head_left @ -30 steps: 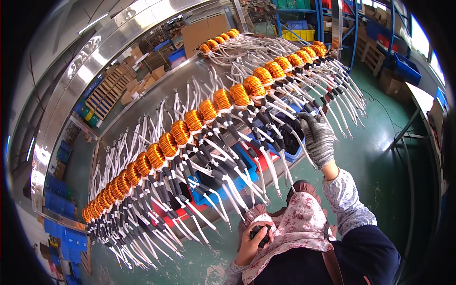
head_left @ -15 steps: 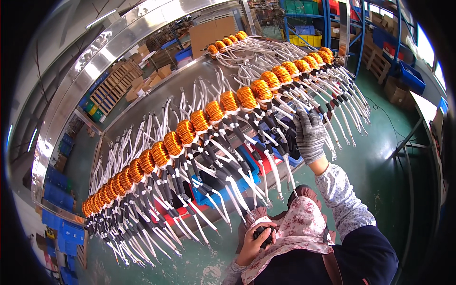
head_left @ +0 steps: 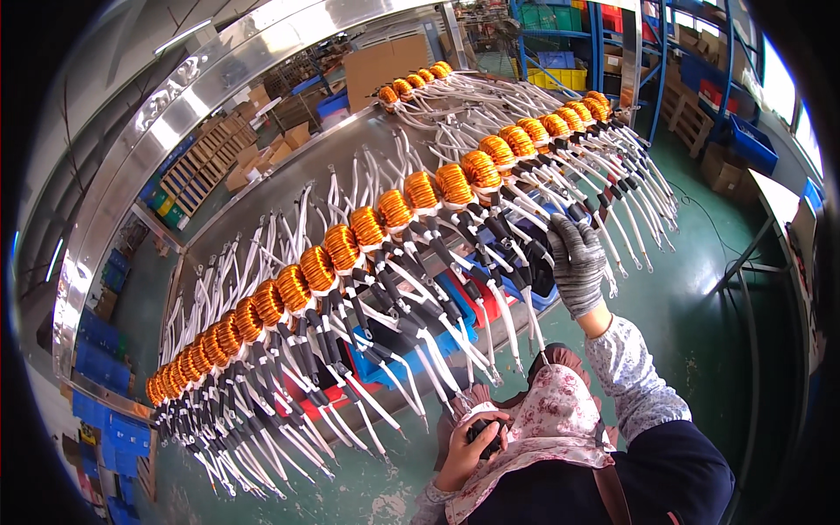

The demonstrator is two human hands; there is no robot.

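My left hand, bare, is closed around a small black rounded object close to my body; its exact kind cannot be made out. My right hand, in a grey striped knit glove, is raised at the near side of the bench beside hanging white cable leads. Its fingers reach upward and look slightly apart, with nothing visible in them. The leads have black sleeves and metal lugs at their ends. They come from a long diagonal row of copper-wound ring coils.
The coils lie on a metal bench with leads on both sides. A second short coil row sits at the far end. Below the leads are blue bins and a red bin. Blue shelving and a white-topped table stand right.
My right hand has drawn slightly down and right, away from the leads, its fingers more visible. My left hand keeps its place with the black object. The view has shifted a little.
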